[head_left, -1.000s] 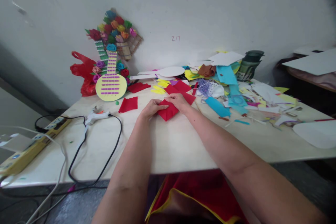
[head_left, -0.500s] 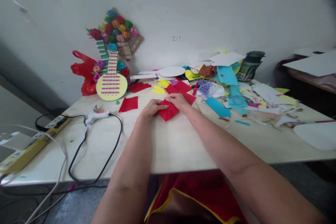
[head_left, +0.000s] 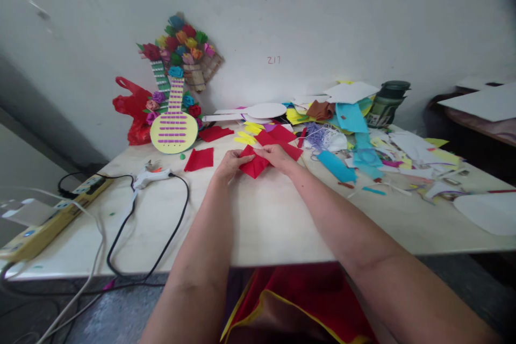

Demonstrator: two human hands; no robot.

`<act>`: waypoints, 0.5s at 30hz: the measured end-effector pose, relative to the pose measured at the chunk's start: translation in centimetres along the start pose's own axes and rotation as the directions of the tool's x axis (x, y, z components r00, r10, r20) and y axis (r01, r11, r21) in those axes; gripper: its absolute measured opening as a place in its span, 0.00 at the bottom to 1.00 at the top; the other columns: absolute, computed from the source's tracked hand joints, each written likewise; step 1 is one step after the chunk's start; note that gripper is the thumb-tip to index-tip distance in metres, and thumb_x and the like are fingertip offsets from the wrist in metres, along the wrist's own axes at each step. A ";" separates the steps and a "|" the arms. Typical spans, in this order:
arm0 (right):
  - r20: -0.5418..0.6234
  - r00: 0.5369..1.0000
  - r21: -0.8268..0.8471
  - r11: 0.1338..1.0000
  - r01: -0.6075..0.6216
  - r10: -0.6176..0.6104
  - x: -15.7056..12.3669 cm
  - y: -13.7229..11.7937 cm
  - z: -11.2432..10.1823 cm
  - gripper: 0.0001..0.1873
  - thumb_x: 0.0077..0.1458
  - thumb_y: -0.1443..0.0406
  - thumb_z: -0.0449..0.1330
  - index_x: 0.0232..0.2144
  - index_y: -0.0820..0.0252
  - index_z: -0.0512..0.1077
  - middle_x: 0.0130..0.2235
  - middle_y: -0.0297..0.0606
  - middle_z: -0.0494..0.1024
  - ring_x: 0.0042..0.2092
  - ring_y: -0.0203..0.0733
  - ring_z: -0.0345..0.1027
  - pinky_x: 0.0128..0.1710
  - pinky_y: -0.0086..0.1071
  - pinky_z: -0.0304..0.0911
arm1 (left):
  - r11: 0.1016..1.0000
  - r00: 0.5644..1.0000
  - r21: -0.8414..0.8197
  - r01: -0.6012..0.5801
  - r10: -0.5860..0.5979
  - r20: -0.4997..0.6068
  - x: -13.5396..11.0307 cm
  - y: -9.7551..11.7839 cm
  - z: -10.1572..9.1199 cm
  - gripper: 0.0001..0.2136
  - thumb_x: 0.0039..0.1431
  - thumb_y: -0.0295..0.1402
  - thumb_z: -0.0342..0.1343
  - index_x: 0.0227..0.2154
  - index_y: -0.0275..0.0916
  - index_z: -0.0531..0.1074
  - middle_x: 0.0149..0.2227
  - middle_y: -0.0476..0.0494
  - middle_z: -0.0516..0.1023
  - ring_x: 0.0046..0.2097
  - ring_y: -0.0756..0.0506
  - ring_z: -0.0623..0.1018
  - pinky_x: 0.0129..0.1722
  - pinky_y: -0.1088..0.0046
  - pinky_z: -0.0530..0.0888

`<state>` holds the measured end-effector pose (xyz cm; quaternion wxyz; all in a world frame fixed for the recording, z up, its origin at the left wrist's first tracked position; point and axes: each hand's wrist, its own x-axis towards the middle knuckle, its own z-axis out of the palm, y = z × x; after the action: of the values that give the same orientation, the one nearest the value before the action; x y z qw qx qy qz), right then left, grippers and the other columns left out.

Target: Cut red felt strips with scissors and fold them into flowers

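Observation:
Between my two hands is a folded piece of red crepe paper (head_left: 255, 166), its pointed corner toward me, just above the pale table (head_left: 278, 220). My left hand (head_left: 230, 164) pinches its left side, thumb on top. My right hand (head_left: 278, 157) grips the upper right part with fingers closed; some of the paper is hidden under them. More red sheets (head_left: 278, 137) lie right behind my hands. To the left are a loose red square (head_left: 200, 159) and another red piece (head_left: 215, 133). Yellow petal-like strips (head_left: 248, 134) lie beyond.
A glue gun (head_left: 151, 176) with a looped black cord and a power strip (head_left: 52, 220) lie at left. A yellow paper instrument (head_left: 174, 133) leans near paper flowers (head_left: 185, 43). Blue paper (head_left: 336, 165), scraps and a green bottle (head_left: 388, 105) fill the right side.
The red paper's near corner has risen slightly away from me, and its folds look more raised. My right fingers have shifted a little to the right. The whole view has shifted slightly.

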<state>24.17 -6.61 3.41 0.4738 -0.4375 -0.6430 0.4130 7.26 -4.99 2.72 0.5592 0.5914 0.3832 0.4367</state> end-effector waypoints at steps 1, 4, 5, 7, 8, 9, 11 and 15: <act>0.016 1.000 0.012 1.000 -0.016 0.016 0.0 0.1 -0.1 0.21 0.42 0.51 0.59 0.14 0.60 0.59 0.15 0.25 0.56 0.19 0.28 0.50 0.19 0.26 0.47 | 1.000 1.000 -0.007 -0.011 0.011 -0.022 0.0 0.0 0.0 0.15 0.35 0.38 0.65 0.26 0.34 0.75 0.28 0.44 0.77 0.28 0.49 0.73 0.30 0.73 0.68; 0.027 0.997 0.030 0.997 -0.074 0.074 0.2 0.4 -0.3 0.20 0.42 0.52 0.60 0.15 0.60 0.61 0.15 0.27 0.60 0.18 0.29 0.54 0.18 0.26 0.50 | 0.999 0.996 -0.002 -0.040 0.040 -0.081 0.0 0.1 0.0 0.15 0.34 0.39 0.65 0.25 0.34 0.75 0.27 0.44 0.77 0.28 0.48 0.73 0.30 0.73 0.68; 0.018 0.996 0.027 0.996 -0.085 0.085 0.3 0.6 -0.3 0.20 0.42 0.52 0.61 0.15 0.60 0.62 0.14 0.28 0.61 0.17 0.30 0.55 0.18 0.26 0.51 | 0.999 0.995 0.006 -0.045 0.046 -0.093 0.0 0.1 0.0 0.15 0.34 0.39 0.66 0.25 0.34 0.75 0.27 0.44 0.77 0.28 0.48 0.73 0.29 0.73 0.68; -0.004 0.996 0.020 0.996 -0.092 0.092 0.4 0.6 -0.3 0.19 0.42 0.53 0.61 0.15 0.61 0.63 0.14 0.29 0.63 0.17 0.30 0.55 0.17 0.26 0.51 | 0.999 0.993 0.023 -0.049 0.051 -0.108 0.1 0.0 -0.1 0.16 0.34 0.40 0.66 0.25 0.34 0.75 0.27 0.44 0.77 0.28 0.48 0.73 0.29 0.74 0.68; -0.009 0.995 0.025 0.995 -0.096 0.096 0.4 0.6 -0.3 0.19 0.42 0.54 0.61 0.15 0.61 0.63 0.14 0.29 0.64 0.16 0.30 0.56 0.17 0.26 0.51 | 0.998 0.992 0.026 -0.051 0.054 -0.111 0.1 0.0 -0.1 0.16 0.34 0.40 0.65 0.25 0.34 0.76 0.27 0.43 0.77 0.28 0.48 0.73 0.29 0.74 0.68; -0.007 0.994 0.034 0.994 -0.105 0.105 0.3 0.4 -0.3 0.18 0.43 0.54 0.61 0.15 0.61 0.64 0.14 0.30 0.65 0.16 0.30 0.57 0.17 0.26 0.52 | 0.998 0.992 0.025 -0.056 0.059 -0.112 0.1 -0.1 -0.1 0.16 0.34 0.40 0.65 0.26 0.34 0.76 0.27 0.43 0.77 0.28 0.48 0.73 0.30 0.73 0.68; 0.003 0.991 0.051 0.990 -0.130 0.130 0.2 0.0 -0.2 0.17 0.44 0.56 0.62 0.16 0.62 0.66 0.14 0.31 0.67 0.17 0.31 0.59 0.17 0.26 0.54 | 0.997 0.991 0.022 -0.068 0.070 -0.114 0.1 -0.2 -0.2 0.17 0.34 0.41 0.65 0.27 0.34 0.76 0.28 0.43 0.77 0.29 0.47 0.74 0.31 0.72 0.69; -0.010 0.987 0.062 0.986 -0.157 0.158 -0.1 -0.6 -0.1 0.14 0.44 0.60 0.63 0.16 0.63 0.68 0.13 0.33 0.69 0.16 0.32 0.61 0.17 0.26 0.56 | 0.997 0.989 0.019 -0.074 0.075 -0.124 0.3 -0.3 -0.3 0.18 0.33 0.41 0.65 0.28 0.33 0.76 0.28 0.42 0.77 0.29 0.47 0.74 0.32 0.71 0.70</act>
<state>24.13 -6.84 4.00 0.4575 -0.4753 -0.5902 0.4653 7.08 -4.59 2.49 0.5134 0.5807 0.3981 0.4906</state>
